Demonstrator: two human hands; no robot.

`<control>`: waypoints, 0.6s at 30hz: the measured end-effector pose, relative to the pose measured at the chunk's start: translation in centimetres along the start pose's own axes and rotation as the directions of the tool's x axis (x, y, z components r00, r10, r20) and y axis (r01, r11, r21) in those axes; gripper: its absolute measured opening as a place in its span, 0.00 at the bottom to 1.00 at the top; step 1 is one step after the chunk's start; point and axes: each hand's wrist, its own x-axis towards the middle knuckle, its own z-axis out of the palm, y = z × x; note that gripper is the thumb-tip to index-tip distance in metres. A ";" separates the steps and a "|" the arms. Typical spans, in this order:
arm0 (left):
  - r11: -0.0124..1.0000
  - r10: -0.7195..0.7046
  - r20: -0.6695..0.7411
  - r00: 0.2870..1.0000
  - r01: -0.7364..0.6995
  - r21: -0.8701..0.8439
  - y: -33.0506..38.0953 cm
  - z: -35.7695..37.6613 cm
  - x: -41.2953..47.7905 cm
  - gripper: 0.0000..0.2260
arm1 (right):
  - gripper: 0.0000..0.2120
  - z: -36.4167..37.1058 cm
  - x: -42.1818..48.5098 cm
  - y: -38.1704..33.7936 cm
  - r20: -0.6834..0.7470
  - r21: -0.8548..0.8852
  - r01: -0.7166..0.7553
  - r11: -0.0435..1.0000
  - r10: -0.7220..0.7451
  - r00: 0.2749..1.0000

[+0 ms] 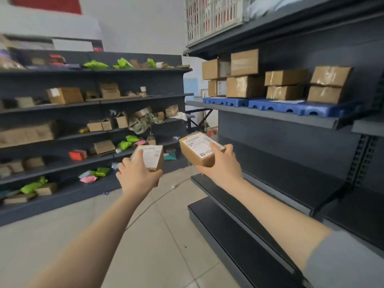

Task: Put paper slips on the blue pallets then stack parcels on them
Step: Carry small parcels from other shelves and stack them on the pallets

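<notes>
My left hand point(137, 175) grips a small brown parcel point(152, 155) with a white label, held in the air over the aisle. My right hand point(220, 165) grips a flat brown parcel point(197, 150) with a barcode label, just right of the first. Two blue pallets point(226, 101) point(307, 110) lie side by side on the right shelf point(270, 117), above and beyond my hands. A white paper slip point(287, 102) shows on the nearer pallet. Several brown parcels point(245, 86) are stacked in twos on the pallets.
A long dark shelving unit point(93, 100) on the left holds loose cartons and green, pink and red bags. A white plastic crate point(214, 17) sits on the top right shelf. Lower dark shelves point(249, 235) jut out at the right. Tiled floor point(155, 235) runs between the units.
</notes>
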 end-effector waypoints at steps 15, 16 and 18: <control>1.000 0.027 -0.133 0.991 -0.027 -0.002 8.6 -25.6 13.6 0.36 | 0.39 -19.1 11.6 -17.3 -0.049 0.071 0.085 0.994 -0.081 0.995; 0.999 0.031 -0.129 0.991 -0.032 -0.005 9.0 -26.8 14.2 0.36 | 0.39 -19.9 11.9 -17.7 -0.048 0.065 0.080 0.995 -0.076 0.996; 0.999 0.033 -0.133 0.991 -0.036 -0.019 9.7 -28.8 15.2 0.36 | 0.39 -21.4 12.5 -18.4 -0.062 0.054 0.070 0.996 -0.067 0.996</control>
